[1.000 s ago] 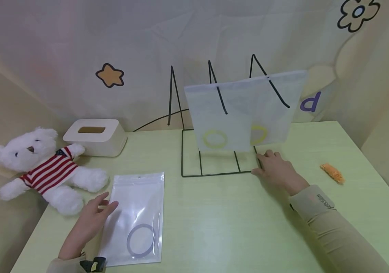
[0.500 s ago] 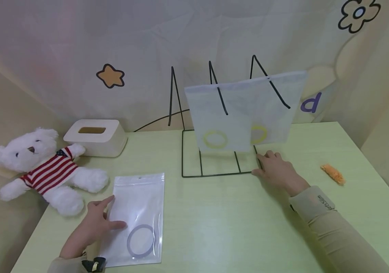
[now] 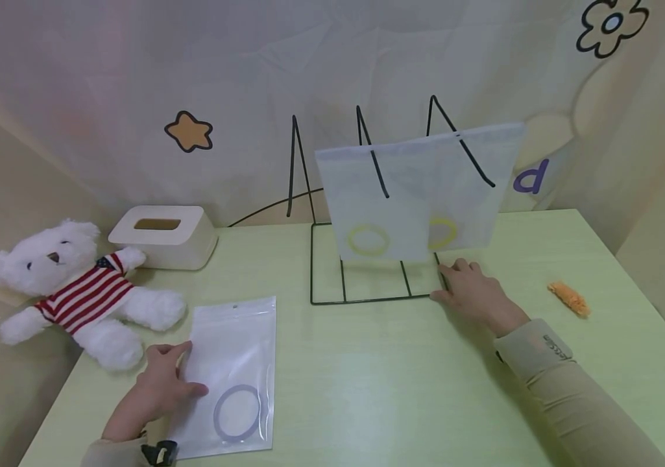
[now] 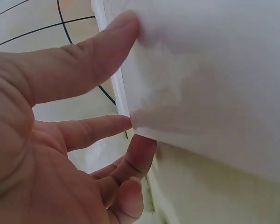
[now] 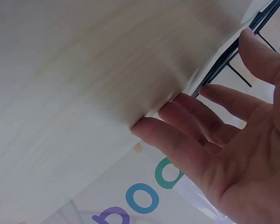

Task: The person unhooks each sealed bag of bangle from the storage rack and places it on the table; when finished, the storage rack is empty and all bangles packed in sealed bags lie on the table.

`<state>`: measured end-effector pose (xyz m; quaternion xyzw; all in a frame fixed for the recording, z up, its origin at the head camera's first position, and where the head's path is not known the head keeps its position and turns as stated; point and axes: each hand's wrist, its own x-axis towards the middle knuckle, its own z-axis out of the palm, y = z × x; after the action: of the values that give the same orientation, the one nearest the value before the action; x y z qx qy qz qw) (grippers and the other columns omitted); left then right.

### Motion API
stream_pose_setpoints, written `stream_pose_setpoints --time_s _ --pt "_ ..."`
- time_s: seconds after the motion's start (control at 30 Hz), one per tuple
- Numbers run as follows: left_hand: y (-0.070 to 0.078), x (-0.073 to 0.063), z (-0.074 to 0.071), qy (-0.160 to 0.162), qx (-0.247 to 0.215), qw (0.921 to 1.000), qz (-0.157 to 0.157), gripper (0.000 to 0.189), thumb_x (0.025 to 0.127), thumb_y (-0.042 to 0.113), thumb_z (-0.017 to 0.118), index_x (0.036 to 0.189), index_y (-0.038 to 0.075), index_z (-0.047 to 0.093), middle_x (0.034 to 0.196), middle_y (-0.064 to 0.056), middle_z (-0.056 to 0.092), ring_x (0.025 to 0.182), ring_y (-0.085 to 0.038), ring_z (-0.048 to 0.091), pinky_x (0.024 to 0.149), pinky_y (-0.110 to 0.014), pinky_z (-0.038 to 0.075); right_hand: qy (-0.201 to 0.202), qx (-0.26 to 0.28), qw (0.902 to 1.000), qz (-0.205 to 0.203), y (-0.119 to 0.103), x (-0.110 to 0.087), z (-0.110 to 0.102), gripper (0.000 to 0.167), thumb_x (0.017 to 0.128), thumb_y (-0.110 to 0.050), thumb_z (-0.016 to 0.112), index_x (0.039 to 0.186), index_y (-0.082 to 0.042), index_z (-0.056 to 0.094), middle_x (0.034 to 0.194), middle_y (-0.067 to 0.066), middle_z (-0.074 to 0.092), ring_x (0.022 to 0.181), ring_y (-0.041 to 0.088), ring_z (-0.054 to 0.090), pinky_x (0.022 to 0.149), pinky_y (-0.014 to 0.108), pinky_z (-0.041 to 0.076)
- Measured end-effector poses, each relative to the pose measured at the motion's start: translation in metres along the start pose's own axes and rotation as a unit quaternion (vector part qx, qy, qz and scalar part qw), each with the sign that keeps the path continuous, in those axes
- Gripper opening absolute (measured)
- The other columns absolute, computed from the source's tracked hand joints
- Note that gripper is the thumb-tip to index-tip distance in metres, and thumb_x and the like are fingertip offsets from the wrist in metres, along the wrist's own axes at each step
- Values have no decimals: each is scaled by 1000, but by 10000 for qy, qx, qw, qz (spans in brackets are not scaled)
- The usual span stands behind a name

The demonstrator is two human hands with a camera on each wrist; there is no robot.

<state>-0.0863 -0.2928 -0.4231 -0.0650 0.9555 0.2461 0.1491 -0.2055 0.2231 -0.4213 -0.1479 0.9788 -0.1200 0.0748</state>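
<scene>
A flat translucent zip bag (image 3: 253,350) with a grey ring (image 3: 237,414) showing through it lies on the table. My left hand (image 3: 159,389) is at its left edge. In the left wrist view, the thumb touches the bag's top face and the index fingertip meets the edge; other fingers bend beside and below it. My right hand (image 3: 475,288) rests at the right front corner of a black wire rack (image 3: 361,300). In the right wrist view, the thumb touches the black bar and fingertips rest on the table. Two white bags (image 3: 387,168) hang from the rack's middle and right prongs.
A white teddy bear (image 3: 84,288) in a striped shirt lies on the left, beside a white tissue box (image 3: 164,240). A small orange fuzzy object (image 3: 569,299) lies to the right. A printed cloth (image 3: 250,78) stands behind the table.
My left hand has come down from above onto the bag's left edge. The bag has then shifted slightly left. My right hand and the rack have stayed in place.
</scene>
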Motion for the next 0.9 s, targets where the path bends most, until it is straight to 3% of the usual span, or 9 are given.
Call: stream_pose_setpoints --time_s 0.27,0.57,0.73,0.9 --pt "-5 -2 -3 -30 7 10000 -1 87 74 25 84 140 -9 38 133 -35 21 94 -35 53 74 -48 48 -22 26 10000 -19 -2 1 0 64 98 -36 57 143 6 40 127 27 46 107 41 45 68 56 49" --pt "-3 -3 -5 196 -15 9989 432 81 75 18 82 134 -16 39 127 -39 25 102 -43 48 86 -54 44 -25 13 10000 4 -2 1 1 65 97 -37 57 143 6 40 127 27 46 108 42 45 69 56 49" --pt "11 -5 -14 452 -192 9964 691 79 85 26 76 140 -14 34 130 -39 24 102 -43 51 81 -51 48 -10 25 10000 5 -3 1 1 64 98 -36 57 143 7 40 128 28 45 109 43 44 70 58 49" --pt "47 -5 -26 992 -487 9846 1358 69 93 32 66 141 -9 38 130 -32 32 108 -41 50 80 -48 47 -15 13 10000 45 -4 0 0 64 98 -35 57 143 7 40 128 28 45 107 42 44 69 56 49"
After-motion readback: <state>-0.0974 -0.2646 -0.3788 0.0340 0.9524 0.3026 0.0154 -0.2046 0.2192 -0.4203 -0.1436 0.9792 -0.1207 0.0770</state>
